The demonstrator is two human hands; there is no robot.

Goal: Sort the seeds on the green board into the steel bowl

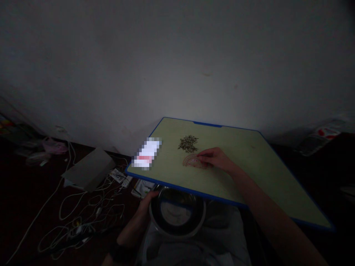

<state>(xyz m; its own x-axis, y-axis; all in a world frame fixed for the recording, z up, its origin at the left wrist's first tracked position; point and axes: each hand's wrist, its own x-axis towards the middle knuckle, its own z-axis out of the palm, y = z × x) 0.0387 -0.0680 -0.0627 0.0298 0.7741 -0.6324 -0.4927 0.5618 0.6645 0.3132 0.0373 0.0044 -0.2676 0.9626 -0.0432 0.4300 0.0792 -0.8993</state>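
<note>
A clear protractor (191, 161) with reddish markings lies on or just above the pale green tabletop (238, 144), its right end pinched by my right hand (215, 159). Just beyond it is a loose pile of small dark grains or seeds (188, 143), too small to name surely. Below the near table edge, my left hand (149, 201) grips the left rim of a round metal bowl (180, 229). The bowl rests at my lap, its far rim partly under the table edge. Its shiny inside shows reflections.
A glowing, blurred-out phone-like screen (146, 153) lies at the table's left corner. Tangled white cables (97, 207), a power strip (122, 179) and a grey box (88, 168) are on the dark floor to the left. A pale wall (177, 66) stands behind the table.
</note>
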